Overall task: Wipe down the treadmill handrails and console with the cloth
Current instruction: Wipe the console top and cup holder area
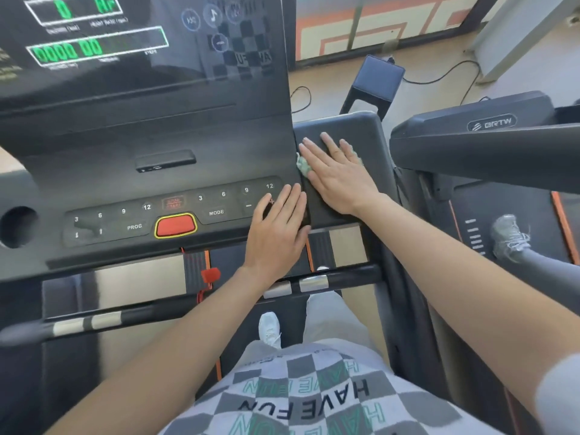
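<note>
Gym or fitness rm: treadmill console [150, 127] w/ green LED readouts [69, 51], numbered btns [222, 194], red stop btn [175, 226]. 2nd treadmill [489, 146] just beside it, right side, another person's shoe [508, 237] on its deck. Power cables [445, 73] on floor [329, 89].

Bright, soft daylight falls from the upper right, washing the floor [329, 76] pale and leaving only faint shadows below the console [141, 171]. Its glossy screen [175, 67] mirrors a checkered shirt, and the green digits smear. The handrail [141, 312] at far left blurs, and the wide lens bows lines near the edges.
</note>
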A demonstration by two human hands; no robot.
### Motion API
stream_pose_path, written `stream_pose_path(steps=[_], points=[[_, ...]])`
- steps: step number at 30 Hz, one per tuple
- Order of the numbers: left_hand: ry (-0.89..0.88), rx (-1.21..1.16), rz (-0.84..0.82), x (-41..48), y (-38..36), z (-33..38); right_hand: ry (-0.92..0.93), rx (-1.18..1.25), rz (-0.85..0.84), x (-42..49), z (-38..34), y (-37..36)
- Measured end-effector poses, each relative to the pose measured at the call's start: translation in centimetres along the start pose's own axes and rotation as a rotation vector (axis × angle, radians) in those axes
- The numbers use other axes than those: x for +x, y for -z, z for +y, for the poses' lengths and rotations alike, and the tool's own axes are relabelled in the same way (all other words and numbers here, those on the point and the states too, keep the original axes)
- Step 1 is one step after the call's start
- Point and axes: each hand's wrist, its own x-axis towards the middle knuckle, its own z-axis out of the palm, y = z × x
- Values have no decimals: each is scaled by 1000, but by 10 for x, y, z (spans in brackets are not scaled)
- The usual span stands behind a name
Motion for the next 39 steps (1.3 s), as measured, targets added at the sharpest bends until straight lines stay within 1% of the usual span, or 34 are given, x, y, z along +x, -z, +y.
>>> stream_pose_path(steps=[3, 7, 10, 13, 17, 19, 21, 24, 27, 29, 30, 32, 34, 35, 37, 39], points=[[32, -31, 25, 0, 0, 2, 11, -40, 25, 12, 5, 3], [38, -58, 63, 1, 0, 4, -48, -24, 43, 27, 20, 14], [27, -64, 80, 2, 1, 3, -89, 19, 197, 34, 47, 21], [42, -78, 112, 5, 2, 5, -195, 92, 329, 30, 63, 25], [81, -110, 165, 27, 7, 5, -151, 183, 361, 7, 57, 9], [76, -110, 140, 43, 9, 5, -137, 227, 348, -14, 42, -2], [22, -126, 73, 58, 9, 9, -117, 334, 347, -36, 25, -8], [-65, -267, -67, 74, 3, 17, -143, 536, 375, -68, 5, -6], [-96, -383, -84, 81, 3, 16, -212, 570, 419, -89, -2, -4], [-98, -482, -165, 82, 12, 12, -246, 626, 402, -100, -2, 3], [-75, -544, -225, 81, 18, 10, -270, 672, 380, -105, -1, 10], [35, -689, -327, 80, 30, 5, -325, 797, 329, -112, -1, 23], [128, -780, -317, 82, 40, 0, -373, 862, 337, -115, 3, 31], [163, -790, -291, 83, 43, -1, -395, 844, 360, -115, 5, 33], [232, -715, -237, 89, 44, -2, -437, 725, 452, -112, 11, 34], [246, -477, -203, 92, 42, 0, -483, 576, 554, -108, 13, 32]])
